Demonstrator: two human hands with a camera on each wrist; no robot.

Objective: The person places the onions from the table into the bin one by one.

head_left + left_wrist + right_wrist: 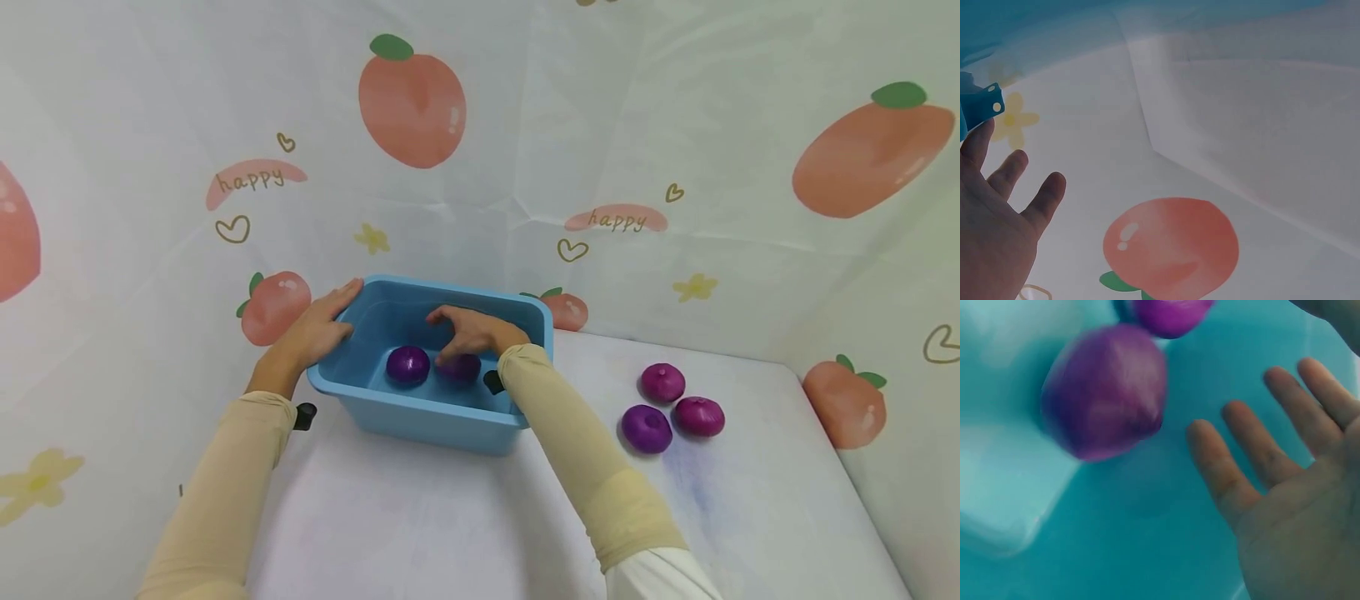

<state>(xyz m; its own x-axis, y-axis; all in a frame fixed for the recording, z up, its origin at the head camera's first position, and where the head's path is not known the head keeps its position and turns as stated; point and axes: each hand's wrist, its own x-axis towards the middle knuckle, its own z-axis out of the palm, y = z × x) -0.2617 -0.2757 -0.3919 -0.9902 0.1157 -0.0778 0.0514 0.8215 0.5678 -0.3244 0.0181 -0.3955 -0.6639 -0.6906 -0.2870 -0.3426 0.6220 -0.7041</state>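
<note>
Head view: right hand [474, 331], grip apart, by a round, half-hidden purple onion [467, 370], probably slick, best cupped at its sides; left hand [317, 333], spread, touches a blue plastic tub [427, 427].

Right hand [1304, 506], 4 fingers [1259, 449] apart

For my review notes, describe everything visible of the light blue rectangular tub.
The light blue rectangular tub looks like smooth plastic, with rounded corners, sloping walls and a wide rim. It stands upright, open-topped, on a white surface, near a fruit-patterned backdrop. Two round purple onions lie inside. The left hand rests on its left rim; the right hand is inside, any contact with the tub unclear.
</note>
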